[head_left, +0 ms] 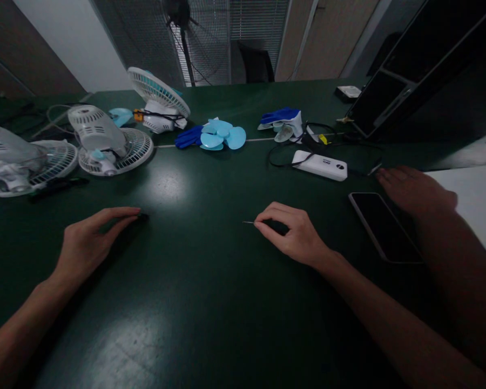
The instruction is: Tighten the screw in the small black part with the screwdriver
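Observation:
My left hand (87, 240) rests low over the dark green table at the left, thumb and forefinger pinched at a small dark piece (144, 216) that is too dim to name. Right of centre, my right hand (289, 232) pinches a thin metal pin (248, 222), whose tip points left. What lies behind the fingertips of that hand is hidden. A wide stretch of tabletop (194, 248) separates the two hands. Closest to my right hand on its right side lies a phone (384, 227), its screen dark.
Along the back lie white fans (157, 100), a light blue fan blade (222, 135), blue-and-white gloves (283, 121) and a white power strip (319, 165) with black cable. Another person's hand (415, 189) rests beyond the phone, near white paper (473, 200). A black cabinet (421, 70) stands at back right.

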### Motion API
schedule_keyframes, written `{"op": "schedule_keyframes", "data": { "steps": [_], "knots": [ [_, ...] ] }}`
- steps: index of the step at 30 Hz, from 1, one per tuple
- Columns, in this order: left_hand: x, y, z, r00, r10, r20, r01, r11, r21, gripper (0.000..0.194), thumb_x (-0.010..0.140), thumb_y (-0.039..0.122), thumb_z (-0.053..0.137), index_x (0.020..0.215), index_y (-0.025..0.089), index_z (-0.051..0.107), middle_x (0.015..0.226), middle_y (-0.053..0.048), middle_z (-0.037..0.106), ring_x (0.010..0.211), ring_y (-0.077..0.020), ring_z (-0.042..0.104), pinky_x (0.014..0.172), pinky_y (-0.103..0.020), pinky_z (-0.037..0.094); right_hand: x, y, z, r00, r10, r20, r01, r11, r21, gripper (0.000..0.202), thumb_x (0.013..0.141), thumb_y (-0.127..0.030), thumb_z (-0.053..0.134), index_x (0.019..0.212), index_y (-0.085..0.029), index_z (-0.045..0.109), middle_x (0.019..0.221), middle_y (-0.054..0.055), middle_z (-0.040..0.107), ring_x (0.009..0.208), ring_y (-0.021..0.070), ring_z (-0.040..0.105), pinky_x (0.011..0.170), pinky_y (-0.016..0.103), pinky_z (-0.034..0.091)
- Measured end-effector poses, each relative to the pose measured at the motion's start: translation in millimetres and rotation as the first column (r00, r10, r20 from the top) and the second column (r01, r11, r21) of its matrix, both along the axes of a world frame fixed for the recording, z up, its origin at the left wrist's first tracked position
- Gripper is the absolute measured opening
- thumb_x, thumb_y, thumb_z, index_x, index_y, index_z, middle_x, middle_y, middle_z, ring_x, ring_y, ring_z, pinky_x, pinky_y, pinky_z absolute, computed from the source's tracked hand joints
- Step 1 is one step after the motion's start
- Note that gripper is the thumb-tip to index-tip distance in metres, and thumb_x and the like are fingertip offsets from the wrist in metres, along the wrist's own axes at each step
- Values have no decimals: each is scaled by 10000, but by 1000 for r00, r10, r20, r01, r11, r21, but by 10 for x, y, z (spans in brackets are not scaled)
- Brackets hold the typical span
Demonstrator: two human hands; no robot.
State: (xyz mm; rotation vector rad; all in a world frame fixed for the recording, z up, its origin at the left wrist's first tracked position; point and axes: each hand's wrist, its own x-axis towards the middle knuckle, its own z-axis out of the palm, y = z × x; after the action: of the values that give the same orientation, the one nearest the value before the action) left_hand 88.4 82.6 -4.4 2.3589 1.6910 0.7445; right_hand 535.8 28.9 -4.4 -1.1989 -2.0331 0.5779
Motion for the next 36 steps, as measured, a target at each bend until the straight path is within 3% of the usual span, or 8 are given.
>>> {"op": "schedule_keyframes", "data": {
  "steps": [10,17,24,31,36],
  "knots": [
    [19,24,27,998,45,49,-40,994,-104,528,915,694,612,1226,290,750,1202,-29,771,1037,-273,737,1012,-423,555,3,1,-7,1000,1,11,-1,1000,-1,129,998,-272,645,1044,-216,752,1013,50,737,871,182,693,792,338,561],
    [-5,93,30,986,62,157,-26,975,-222,571,856,722,660,1179,263,770,1232,-59,761,1148,-292,704,1118,-465,499,2,0,1,1000,10,10,-10,1000,-4,138,1006,-281,640,1059,-217,750,1024,50,734,885,183,694,799,343,567],
    [-15,183,117,946,143,292,-16,918,-397,554,755,680,787,1082,235,801,1257,-94,751,1220,-318,676,1165,-495,461,4,0,-19,1000,1,16,-1,1000,1,144,1004,-289,639,1049,-219,755,1016,52,740,874,184,696,789,340,563],
    [-61,321,165,924,267,275,-70,823,-564,577,637,637,885,1039,228,820,1278,-112,749,1250,-337,667,1169,-519,453,-2,-1,-19,999,-5,34,4,1000,17,139,1001,-283,643,1047,-218,757,1015,50,741,873,182,696,793,340,558],
    [-57,372,205,898,347,270,-107,769,-630,542,582,590,925,975,227,839,1247,-145,760,1219,-369,686,1089,-547,523,6,-1,-19,1000,6,28,-6,1000,7,146,1004,-290,639,1063,-222,754,1031,48,741,880,182,697,776,332,561]
  ]
}}
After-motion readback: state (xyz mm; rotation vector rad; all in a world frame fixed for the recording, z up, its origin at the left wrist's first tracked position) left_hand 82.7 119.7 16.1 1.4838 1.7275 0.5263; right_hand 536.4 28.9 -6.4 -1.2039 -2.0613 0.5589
